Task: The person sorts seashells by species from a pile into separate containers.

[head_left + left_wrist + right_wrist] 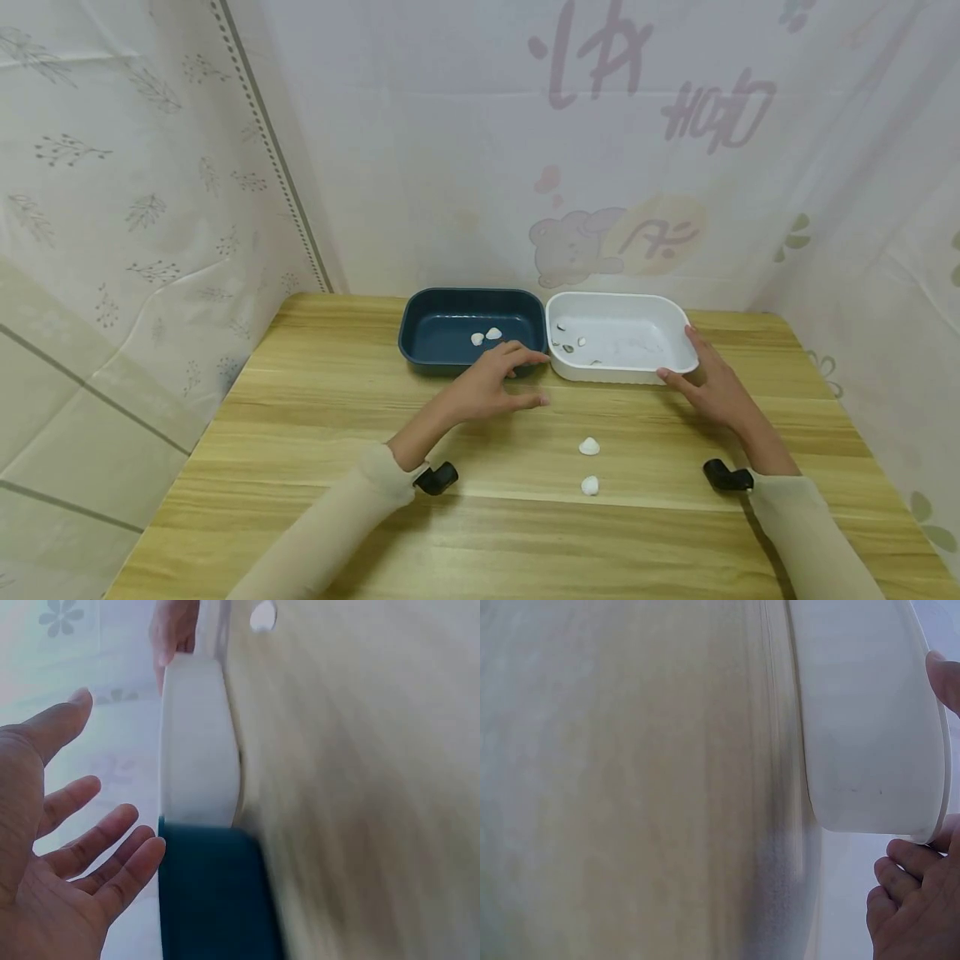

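Note:
In the head view my right hand [712, 387] holds the front right corner of a white tray [618, 375], thumb at the front rim and fingers at the side. The right wrist view shows the thumb and curled fingers against that corner. My left hand [491, 387] hovers at the front right of a dark blue tray [420, 354], thumb and fingers spread apart with nothing between them. Two white seashells [492, 333] lie in the blue tray. Several small dark and pale shells [567, 348] lie toward the left of the white tray.
Two more white seashells, a farther one [589, 446] and a nearer one [590, 485], lie on the wooden table [525, 533] before the trays. The trays stand side by side near the back edge. Patterned curtains [420, 167] hang behind and at both sides.

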`<act>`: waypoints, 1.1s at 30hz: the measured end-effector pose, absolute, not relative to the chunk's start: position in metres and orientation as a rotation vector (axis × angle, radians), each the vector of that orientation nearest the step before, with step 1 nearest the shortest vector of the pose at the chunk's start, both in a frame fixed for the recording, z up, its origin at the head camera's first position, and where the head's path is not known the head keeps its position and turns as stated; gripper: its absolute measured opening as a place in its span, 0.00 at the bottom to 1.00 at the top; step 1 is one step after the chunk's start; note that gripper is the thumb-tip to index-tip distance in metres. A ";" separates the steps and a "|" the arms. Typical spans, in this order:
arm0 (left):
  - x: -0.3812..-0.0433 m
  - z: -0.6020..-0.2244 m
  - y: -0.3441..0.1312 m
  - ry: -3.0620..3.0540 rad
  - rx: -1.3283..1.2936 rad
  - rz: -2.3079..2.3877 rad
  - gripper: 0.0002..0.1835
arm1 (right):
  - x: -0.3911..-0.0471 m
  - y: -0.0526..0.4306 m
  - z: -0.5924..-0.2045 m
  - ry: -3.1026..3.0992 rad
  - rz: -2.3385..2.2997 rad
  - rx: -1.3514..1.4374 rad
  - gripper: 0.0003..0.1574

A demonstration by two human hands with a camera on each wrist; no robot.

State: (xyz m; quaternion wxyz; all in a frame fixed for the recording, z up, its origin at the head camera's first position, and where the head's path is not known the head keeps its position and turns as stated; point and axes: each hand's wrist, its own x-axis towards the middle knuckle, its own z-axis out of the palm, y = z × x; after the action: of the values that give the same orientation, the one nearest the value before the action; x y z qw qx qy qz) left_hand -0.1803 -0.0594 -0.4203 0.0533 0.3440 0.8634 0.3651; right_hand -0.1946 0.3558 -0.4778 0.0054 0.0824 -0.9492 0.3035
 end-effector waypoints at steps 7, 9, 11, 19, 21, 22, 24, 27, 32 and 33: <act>-0.161 -0.435 -0.047 2.540 1.061 1.180 0.31 | -0.195 0.356 -0.478 -2.972 0.948 0.257 0.64; -0.156 -0.439 -0.043 2.500 1.063 1.204 0.31 | -0.194 0.356 -0.478 -2.971 0.953 0.258 0.64; -0.150 -0.443 -0.039 2.469 1.078 1.225 0.31 | -0.194 0.356 -0.478 -2.969 0.956 0.258 0.64; -0.132 -0.460 -0.025 2.428 1.137 1.219 0.32 | -0.194 0.355 -0.476 -2.948 0.972 0.268 0.64; -0.129 -0.464 -0.021 2.425 1.145 1.206 0.32 | -0.194 0.355 -0.476 -2.947 0.972 0.271 0.64; -0.127 -0.466 -0.019 2.424 1.153 1.197 0.32 | -0.194 0.355 -0.476 -2.948 0.972 0.272 0.64; -0.124 -0.470 -0.015 2.424 1.162 1.177 0.31 | -0.194 0.355 -0.476 -2.950 0.969 0.271 0.64; -0.119 -0.474 -0.009 2.421 1.165 1.138 0.30 | -0.194 0.355 -0.477 -2.949 0.970 0.270 0.64; -0.111 -0.476 -0.002 2.465 1.170 1.032 0.28 | -0.194 0.355 -0.477 -2.952 0.970 0.266 0.64; -0.110 -0.476 -0.001 2.473 1.167 1.012 0.27 | -0.194 0.355 -0.477 -2.953 0.968 0.266 0.64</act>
State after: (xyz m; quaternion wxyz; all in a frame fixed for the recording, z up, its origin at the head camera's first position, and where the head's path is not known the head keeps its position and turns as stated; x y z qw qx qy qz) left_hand -0.1103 -0.0011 -0.4762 0.1126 0.3976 0.8428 0.3449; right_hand -0.1942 0.3551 -0.4767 0.0113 0.0852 -0.9467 0.3104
